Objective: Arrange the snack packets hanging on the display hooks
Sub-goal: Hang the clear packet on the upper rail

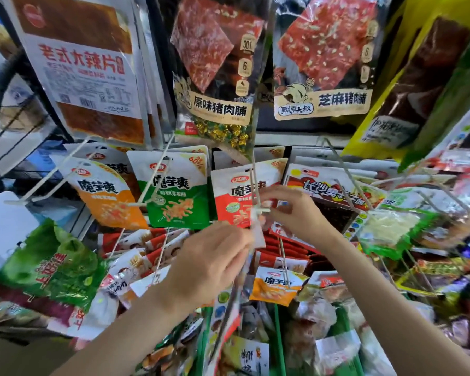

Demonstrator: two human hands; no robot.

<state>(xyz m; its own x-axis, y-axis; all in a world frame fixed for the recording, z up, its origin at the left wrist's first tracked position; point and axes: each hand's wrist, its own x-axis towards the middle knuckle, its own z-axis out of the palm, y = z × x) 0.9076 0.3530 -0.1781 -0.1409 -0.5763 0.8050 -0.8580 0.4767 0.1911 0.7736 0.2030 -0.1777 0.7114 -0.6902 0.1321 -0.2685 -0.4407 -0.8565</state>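
Observation:
My left hand (209, 264) pinches the top edge of a blurred snack packet (229, 302) that hangs down below it, held up at the tip of a white display hook (255, 185). My right hand (291, 210) grips the top of the same packet and the hook tip from the right. Behind the hook hangs a red konjac packet (228, 196). A green konjac packet (177, 194) and an orange konjac packet (106, 196) hang on neighbouring hooks to the left.
Large pork jerky bags (215, 63) hang above. A red and black packet (334, 196) hangs to the right, green packets (391, 226) beyond it. Lower hooks hold an orange packet (274, 286) and many others. Bare hook wires (52, 175) stick out at the left.

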